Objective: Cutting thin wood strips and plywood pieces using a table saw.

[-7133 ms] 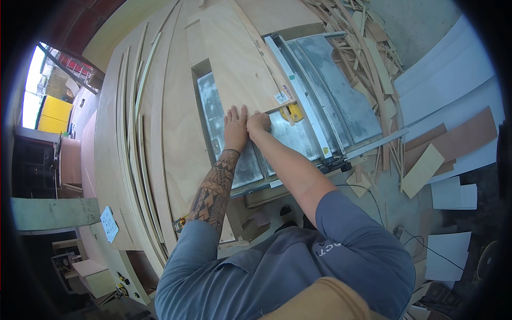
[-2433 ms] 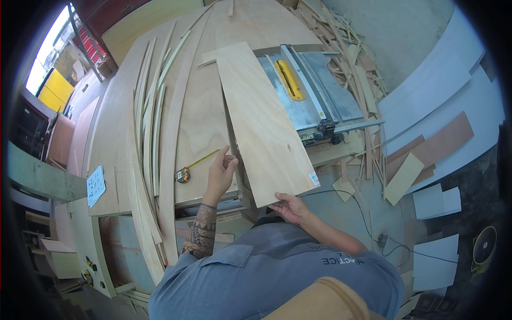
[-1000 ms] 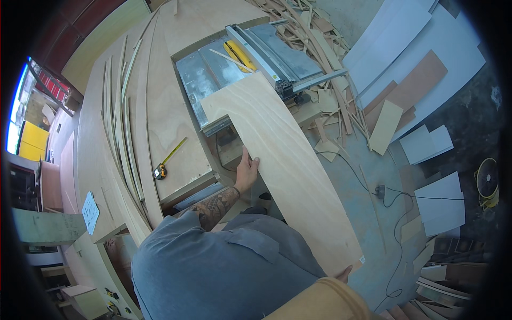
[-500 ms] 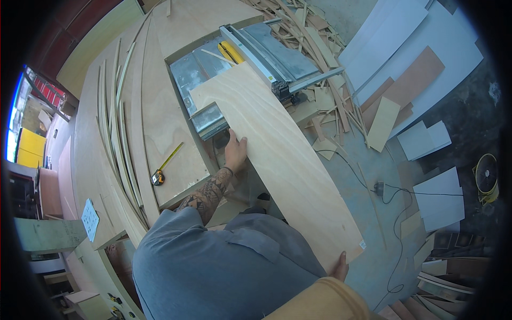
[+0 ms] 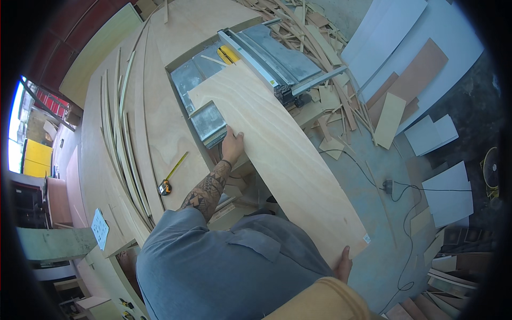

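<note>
A long plywood board [image 5: 288,154] with a square notch in its left edge lies slanted across the table saw [image 5: 184,77]. Its far end rests close to the yellow blade guard [image 5: 228,55] and alongside the metal fence [image 5: 248,58]; the blade itself is hidden. My left hand [image 5: 232,145] grips the board's left edge just below the notch, thumb on top. At the near end, my right hand [image 5: 344,265] holds the board's end edge, with its fingers partly hidden underneath. A small pale sticker marks that near corner.
Left of the saw, a plywood worktop [image 5: 176,122] carries long thin wood strips [image 5: 130,154] and an extended tape measure [image 5: 165,186]. Offcuts [image 5: 333,101] pile up beyond the fence. A black cable [image 5: 388,185] crosses the floor at right, near white panels [image 5: 448,197] and a fan [image 5: 490,168].
The board has slid slightly forward, its far end now nearer the yellow guard. Both hands keep their holds on it. The whole view has shifted a little.
</note>
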Demonstrator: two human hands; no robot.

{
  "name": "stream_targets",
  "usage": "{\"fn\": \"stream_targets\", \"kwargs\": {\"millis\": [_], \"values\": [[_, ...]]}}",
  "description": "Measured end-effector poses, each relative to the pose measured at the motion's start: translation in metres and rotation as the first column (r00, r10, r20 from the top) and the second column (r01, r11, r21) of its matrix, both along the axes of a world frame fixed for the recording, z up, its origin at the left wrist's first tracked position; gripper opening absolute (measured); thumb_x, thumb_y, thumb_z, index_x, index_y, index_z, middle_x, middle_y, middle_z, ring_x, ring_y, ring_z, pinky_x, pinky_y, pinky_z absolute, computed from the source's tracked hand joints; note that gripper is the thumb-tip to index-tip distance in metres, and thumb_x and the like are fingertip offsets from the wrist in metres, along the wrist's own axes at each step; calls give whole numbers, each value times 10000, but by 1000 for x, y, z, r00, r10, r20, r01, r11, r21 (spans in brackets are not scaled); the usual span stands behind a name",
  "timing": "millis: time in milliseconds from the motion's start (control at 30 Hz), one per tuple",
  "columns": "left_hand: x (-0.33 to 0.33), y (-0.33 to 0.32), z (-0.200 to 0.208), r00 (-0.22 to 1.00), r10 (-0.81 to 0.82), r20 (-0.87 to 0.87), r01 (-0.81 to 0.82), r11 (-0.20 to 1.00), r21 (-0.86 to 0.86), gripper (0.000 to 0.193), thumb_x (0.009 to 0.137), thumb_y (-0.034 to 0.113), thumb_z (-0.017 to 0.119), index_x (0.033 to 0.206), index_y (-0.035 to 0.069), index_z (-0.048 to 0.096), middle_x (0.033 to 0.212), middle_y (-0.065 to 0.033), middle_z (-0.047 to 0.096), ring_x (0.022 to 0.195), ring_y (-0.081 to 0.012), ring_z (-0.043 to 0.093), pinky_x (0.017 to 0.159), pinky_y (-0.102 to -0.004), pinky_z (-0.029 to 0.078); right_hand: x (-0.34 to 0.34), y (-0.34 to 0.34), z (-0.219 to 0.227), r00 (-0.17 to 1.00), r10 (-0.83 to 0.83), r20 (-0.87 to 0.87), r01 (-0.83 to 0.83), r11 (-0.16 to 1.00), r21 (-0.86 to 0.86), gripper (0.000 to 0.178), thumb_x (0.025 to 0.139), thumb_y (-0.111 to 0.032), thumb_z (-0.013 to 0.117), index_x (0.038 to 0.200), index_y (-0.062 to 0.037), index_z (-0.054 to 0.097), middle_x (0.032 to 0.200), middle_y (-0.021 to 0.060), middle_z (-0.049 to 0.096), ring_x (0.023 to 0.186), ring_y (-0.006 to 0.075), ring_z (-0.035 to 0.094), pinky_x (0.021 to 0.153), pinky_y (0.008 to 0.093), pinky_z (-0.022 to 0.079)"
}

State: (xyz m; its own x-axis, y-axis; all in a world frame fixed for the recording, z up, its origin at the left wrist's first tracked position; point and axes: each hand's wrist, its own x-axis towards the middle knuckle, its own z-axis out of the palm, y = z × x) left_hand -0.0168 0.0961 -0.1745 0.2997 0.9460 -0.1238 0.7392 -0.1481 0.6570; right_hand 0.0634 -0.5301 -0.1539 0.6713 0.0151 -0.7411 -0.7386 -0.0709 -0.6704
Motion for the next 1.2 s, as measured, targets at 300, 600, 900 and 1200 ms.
{"fn": "stream_targets", "kwargs": {"millis": [300, 600, 900, 1200], "values": [[8, 71, 14, 999, 22, -47, -23, 999, -25, 770, 1017, 316, 608, 1584, -102, 298, 1403, -357, 593, 1319, -469, 588, 1114, -480, 469, 4, 74, 0, 1000, 1, 24, -2, 998, 57, 735, 1041, -426, 676, 1535, 53, 415, 1477, 208, 562, 1332, 343, 579, 1110, 473, 478], [14, 146, 16, 996, 18, -91, -21, 999, -40, 772, 988, 300, 634, 1575, -99, 331, 1434, -344, 580, 1342, -452, 580, 1132, -460, 453, 12, 135, -17, 999, 8, -35, -4, 995, 98, 715, 1057, -396, 659, 1546, 51, 390, 1485, 196, 552, 1320, 337, 583, 1104, 469, 488], [12, 210, 2, 998, 34, -60, -34, 999, 1, 768, 987, 331, 648, 1574, -77, 366, 1447, -327, 581, 1342, -434, 587, 1131, -451, 459, 10, 179, -3, 989, 146, 38, -148, 903, 402, 655, 951, -16, 731, 1525, 10, 417, 1443, 170, 580, 1312, 315, 592, 1108, 453, 491], [12, 174, 12, 992, 85, -92, -80, 995, 54, 700, 960, 460, 664, 1383, -80, 530, 1286, -338, 669, 1228, -494, 637, 1054, -519, 504, 10, 207, -27, 994, 104, 38, -110, 902, 419, 624, 921, 65, 728, 1486, -18, 477, 1414, 142, 608, 1294, 304, 604, 1112, 442, 491]]}}
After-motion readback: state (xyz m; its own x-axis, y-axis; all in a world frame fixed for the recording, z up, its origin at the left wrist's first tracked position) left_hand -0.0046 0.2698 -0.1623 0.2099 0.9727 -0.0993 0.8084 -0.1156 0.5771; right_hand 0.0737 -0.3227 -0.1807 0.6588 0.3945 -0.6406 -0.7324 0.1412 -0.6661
